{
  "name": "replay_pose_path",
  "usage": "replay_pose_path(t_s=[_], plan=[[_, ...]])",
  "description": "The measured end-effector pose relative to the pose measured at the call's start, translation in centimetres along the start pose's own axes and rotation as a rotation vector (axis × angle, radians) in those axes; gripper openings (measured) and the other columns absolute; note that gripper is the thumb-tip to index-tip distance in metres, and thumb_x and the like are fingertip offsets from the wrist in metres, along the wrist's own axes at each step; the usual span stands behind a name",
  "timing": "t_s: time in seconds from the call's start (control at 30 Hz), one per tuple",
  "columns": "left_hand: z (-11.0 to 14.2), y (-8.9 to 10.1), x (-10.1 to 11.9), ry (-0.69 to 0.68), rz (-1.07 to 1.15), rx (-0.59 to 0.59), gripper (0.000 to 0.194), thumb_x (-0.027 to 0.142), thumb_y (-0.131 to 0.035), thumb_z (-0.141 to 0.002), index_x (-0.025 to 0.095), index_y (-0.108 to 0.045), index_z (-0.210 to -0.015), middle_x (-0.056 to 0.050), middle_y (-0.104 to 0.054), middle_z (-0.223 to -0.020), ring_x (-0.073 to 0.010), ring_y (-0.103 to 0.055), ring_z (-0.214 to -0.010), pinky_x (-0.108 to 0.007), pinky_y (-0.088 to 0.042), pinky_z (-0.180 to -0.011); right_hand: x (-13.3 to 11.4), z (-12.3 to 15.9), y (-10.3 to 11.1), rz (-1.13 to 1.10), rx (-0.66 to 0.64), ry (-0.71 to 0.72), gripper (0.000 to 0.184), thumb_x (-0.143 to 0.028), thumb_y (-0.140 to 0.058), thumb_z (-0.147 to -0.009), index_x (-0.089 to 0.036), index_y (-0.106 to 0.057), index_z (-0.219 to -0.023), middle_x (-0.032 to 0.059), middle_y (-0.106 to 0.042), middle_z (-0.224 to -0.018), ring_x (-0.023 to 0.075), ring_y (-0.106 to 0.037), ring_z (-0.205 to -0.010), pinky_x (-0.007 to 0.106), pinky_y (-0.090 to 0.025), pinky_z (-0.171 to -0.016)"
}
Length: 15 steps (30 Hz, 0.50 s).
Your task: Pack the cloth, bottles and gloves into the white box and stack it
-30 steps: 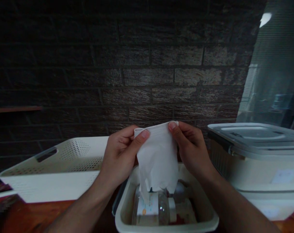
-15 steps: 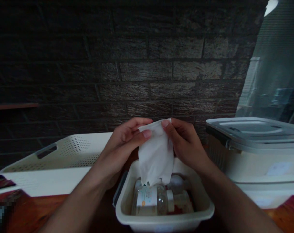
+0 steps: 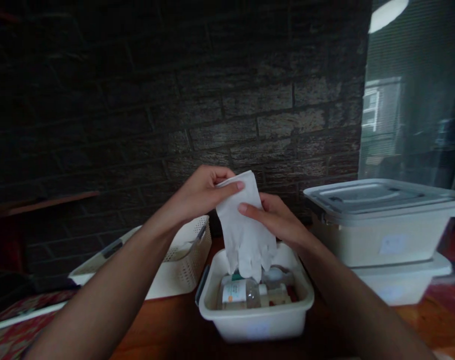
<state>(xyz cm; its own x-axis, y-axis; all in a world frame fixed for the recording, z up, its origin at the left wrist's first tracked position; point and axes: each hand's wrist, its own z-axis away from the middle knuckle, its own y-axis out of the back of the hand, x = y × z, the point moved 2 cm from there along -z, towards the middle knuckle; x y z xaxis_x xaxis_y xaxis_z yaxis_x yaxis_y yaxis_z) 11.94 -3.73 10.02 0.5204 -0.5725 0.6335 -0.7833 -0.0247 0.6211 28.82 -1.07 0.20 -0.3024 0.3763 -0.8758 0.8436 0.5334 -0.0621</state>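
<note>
A white glove (image 3: 246,230) hangs with its fingers pointing down over an open white bin (image 3: 255,320). My left hand (image 3: 203,192) pinches the glove's cuff at the top, fingers closed on it. My right hand (image 3: 274,222) lies behind and beside the glove with its fingers against the fabric below the cuff. In the bin lie clear bottles (image 3: 242,295) with white labels and caps.
A perforated white basket (image 3: 175,260) stands to the left on the wooden table (image 3: 163,335). Two stacked lidded white containers (image 3: 381,225) stand to the right. A dark brick wall (image 3: 175,100) is close behind; a window (image 3: 415,100) at the right.
The view has pulled back and tilted. My left hand now holds the glove's cuff alone and higher, while my right hand has dropped from the cuff to the glove's side.
</note>
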Motion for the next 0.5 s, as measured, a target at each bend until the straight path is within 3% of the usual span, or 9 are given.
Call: replay_pose_path(t_s=[0.13, 0.27, 0.37, 0.5], plan=[[-1.0, 0.5, 3.3, -0.055, -0.035, 0.069, 0.028, 0.04, -0.078, -0.085, 0.014, -0.068, -0.078, 0.002, -0.06, -0.066, -0.0094, -0.05, -0.057, -0.018, -0.034, -0.05, 1.1, 1.5, 0.8, 0.021, -0.1, -0.183, 0.05, -0.045, -0.095, -0.067, -0.013, -0.081, -0.103, 0.0052, -0.079, -0.093, 0.019, -0.07, -0.078, 0.028, -0.053, -0.071], [-1.4, 1.4, 5.5, -0.061, 0.005, 0.208, 0.023, 0.035, -0.078, -0.083, 0.016, -0.067, -0.077, 0.003, -0.059, -0.063, -0.009, -0.048, -0.052, -0.018, -0.034, -0.048, 2.9, 2.7, 1.5, -0.19, -0.168, -0.258, 0.052, -0.034, -0.097, -0.064, -0.012, -0.081, -0.108, 0.0084, -0.081, -0.101, 0.0216, -0.074, -0.082, 0.032, -0.057, -0.08], [-1.4, 2.3, 5.3, -0.024, 0.06, 0.319, 0.016, 0.029, -0.077, -0.082, 0.016, -0.069, -0.078, 0.002, -0.061, -0.064, -0.0097, -0.051, -0.051, -0.018, -0.035, -0.046, 3.7, 3.6, 1.8, -0.289, -0.159, -0.274, 0.049, -0.032, -0.094, -0.067, -0.012, -0.079, -0.109, 0.0089, -0.081, -0.103, 0.0216, -0.075, -0.087, 0.033, -0.059, -0.084], [-0.7, 3.2, 2.7, 0.138, 0.214, 0.373, 0.008, 0.021, -0.075, -0.08, 0.016, -0.07, -0.078, 0.0, -0.064, -0.065, -0.0107, -0.055, -0.051, -0.017, -0.042, -0.044, 3.4, 4.8, 2.5, -0.355, -0.103, -0.324, 0.04, -0.031, -0.086, -0.075, -0.013, -0.076, -0.109, 0.008, -0.08, -0.097, 0.0195, -0.075, -0.083, 0.031, -0.062, -0.08]])
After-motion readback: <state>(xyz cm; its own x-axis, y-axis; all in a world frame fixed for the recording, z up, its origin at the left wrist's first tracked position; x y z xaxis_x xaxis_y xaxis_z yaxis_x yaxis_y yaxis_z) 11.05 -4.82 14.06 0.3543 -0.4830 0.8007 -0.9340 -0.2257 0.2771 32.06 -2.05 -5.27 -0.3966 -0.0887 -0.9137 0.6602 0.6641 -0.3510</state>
